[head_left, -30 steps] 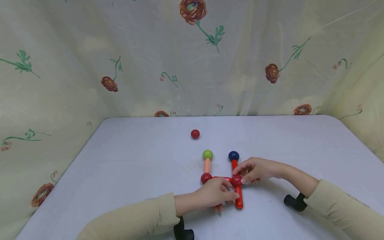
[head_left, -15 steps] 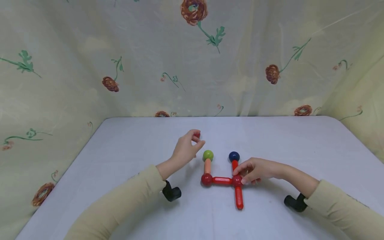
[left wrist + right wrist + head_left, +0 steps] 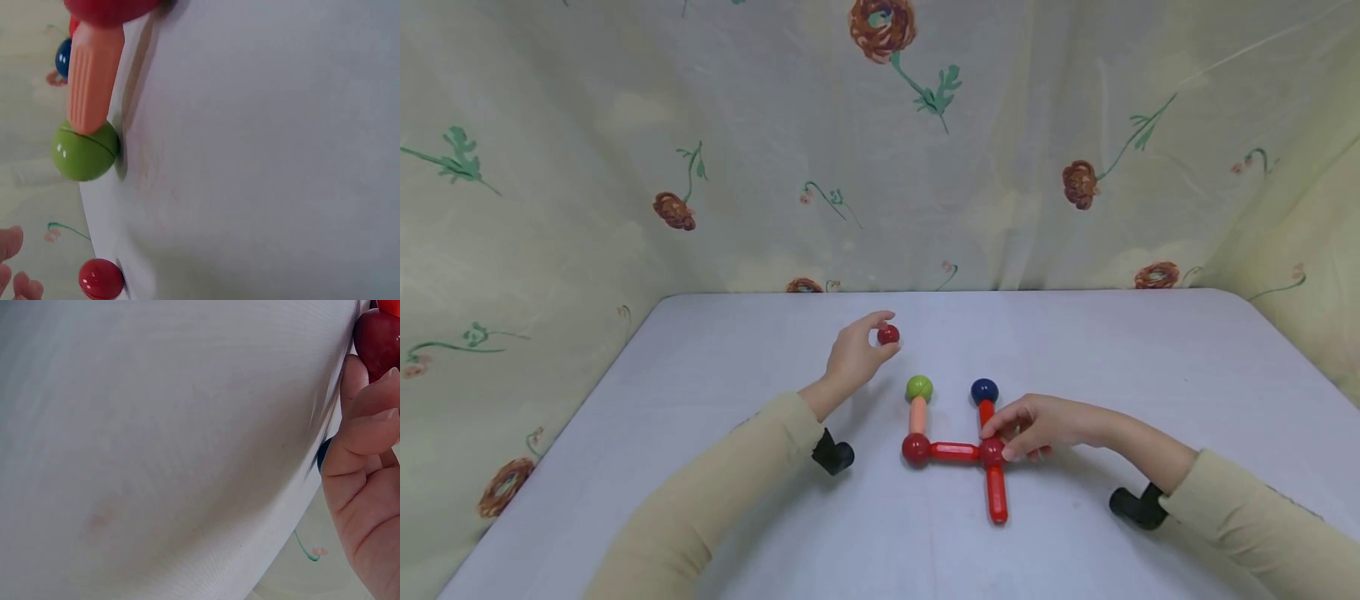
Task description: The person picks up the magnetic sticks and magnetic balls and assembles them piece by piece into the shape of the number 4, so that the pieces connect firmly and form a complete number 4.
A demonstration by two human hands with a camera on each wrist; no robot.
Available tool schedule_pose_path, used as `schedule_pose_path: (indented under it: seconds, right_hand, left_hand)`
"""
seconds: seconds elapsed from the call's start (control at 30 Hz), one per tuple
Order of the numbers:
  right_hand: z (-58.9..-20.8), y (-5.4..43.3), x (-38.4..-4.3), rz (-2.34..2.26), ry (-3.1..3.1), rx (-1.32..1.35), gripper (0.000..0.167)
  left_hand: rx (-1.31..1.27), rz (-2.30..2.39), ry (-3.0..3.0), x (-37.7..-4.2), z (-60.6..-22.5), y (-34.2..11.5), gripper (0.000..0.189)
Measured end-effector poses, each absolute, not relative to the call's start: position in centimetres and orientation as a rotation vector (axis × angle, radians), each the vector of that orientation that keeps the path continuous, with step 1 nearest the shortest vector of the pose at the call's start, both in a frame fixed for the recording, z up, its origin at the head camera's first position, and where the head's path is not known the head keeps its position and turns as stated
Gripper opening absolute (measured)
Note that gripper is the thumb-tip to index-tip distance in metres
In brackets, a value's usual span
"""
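Note:
A loose red ball (image 3: 888,334) lies on the table towards the back. Around it my left hand (image 3: 852,354) spreads thumb and fingers; in the left wrist view the fingertips (image 3: 9,242) look apart from the ball. On the table lies a joined figure of balls and rods. A salmon rod (image 3: 918,416) links a green ball (image 3: 919,387) to a red corner ball (image 3: 916,449). From there a red rod (image 3: 954,452) reaches another red ball (image 3: 992,452), which my right hand (image 3: 1037,423) pinches. A blue ball (image 3: 984,391) tops the upper red rod; another red rod (image 3: 997,496) points nearer.
A white table (image 3: 760,358) carries everything. Flowered cloth (image 3: 737,125) hangs behind it and at both sides. Black wrist mounts (image 3: 833,454) sit under both sleeves.
My left hand has left the near red rod and moved up to the loose red ball, where its thumb and fingers have spread. My right hand stays on its ball.

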State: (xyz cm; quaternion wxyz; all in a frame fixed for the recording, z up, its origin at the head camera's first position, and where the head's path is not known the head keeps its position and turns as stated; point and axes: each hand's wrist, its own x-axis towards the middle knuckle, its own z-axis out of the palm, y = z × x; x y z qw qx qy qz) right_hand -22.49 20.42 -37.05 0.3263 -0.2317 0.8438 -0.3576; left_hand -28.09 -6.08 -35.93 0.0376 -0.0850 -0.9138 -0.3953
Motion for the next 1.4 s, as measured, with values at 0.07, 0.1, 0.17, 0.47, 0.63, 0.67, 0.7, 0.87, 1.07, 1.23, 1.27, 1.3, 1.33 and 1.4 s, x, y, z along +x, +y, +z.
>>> schedule_pose_path:
  seconds: [0.07,0.1,0.17,0.47,0.63,0.67,0.7,0.87,1.07,1.23,1.27,1.3,1.33,1.4]
  right_hand:
    - [-37.1,20.4,-22.5,-0.932,2.214,-0.608,0.033]
    - [-37.0,20.4,-22.5,-0.931,2.215,-0.61,0.033]
    - [-37.0,20.4,-22.5,-0.934,2.213,-0.613,0.033]
    - [-36.7,20.3,-22.4,-0.944,2.204,-0.615,0.032]
    - [-36.7,20.2,-22.4,-0.938,2.208,-0.615,0.032]
    - [-36.7,20.2,-22.4,-0.937,2.208,-0.614,0.032]
    - [-36.7,20.2,-22.4,-0.937,2.208,-0.613,0.032]
    - [-36.7,20.3,-22.4,-0.932,2.211,-0.607,0.032]
    - [-36.8,20.3,-22.4,-0.934,2.207,-0.605,0.031]
    - [-36.8,20.3,-22.5,-0.931,2.208,-0.602,0.032]
    - [-36.8,20.3,-22.5,-0.93,2.209,-0.601,0.032]
    - [-36.8,20.3,-22.5,-0.93,2.209,-0.598,0.032]
    - [-36.8,20.3,-22.5,-0.932,2.209,-0.594,0.032]
    - [-36.8,20.3,-22.4,-0.933,2.209,-0.588,0.031]
  left_hand:
    - [-0.262,-1.235,-2.81,-28.6,-36.2,-6.1,0.05]
    - [-0.259,-1.245,-2.814,-28.9,-36.4,-6.0,0.05]
    - [-0.24,-1.271,-2.828,-29.6,-36.8,-6.0,0.051]
    - [-0.08,-1.31,-2.873,-31.1,-37.4,-5.2,0.048]
    - [0.041,-1.292,-2.896,-31.4,-37.5,-4.9,0.046]
    - [0.058,-1.282,-2.899,-31.5,-37.5,-4.9,0.045]
    - [0.069,-1.276,-2.902,-31.6,-37.6,-4.9,0.044]
    - [0.094,-1.302,-2.892,-31.8,-38.0,-5.0,0.039]
    - [0.099,-1.325,-2.868,-32.1,-38.6,-5.0,0.036]
    - [0.099,-1.356,-2.851,-32.4,-39.0,-5.1,0.035]
    - [0.103,-1.367,-2.845,-32.4,-39.1,-5.1,0.035]
    - [0.109,-1.378,-2.84,-32.5,-39.2,-5.1,0.035]
    - [0.117,-1.391,-2.835,-32.5,-39.2,-5.1,0.035]
    - [0.134,-1.417,-2.827,-32.6,-39.3,-5.1,0.036]
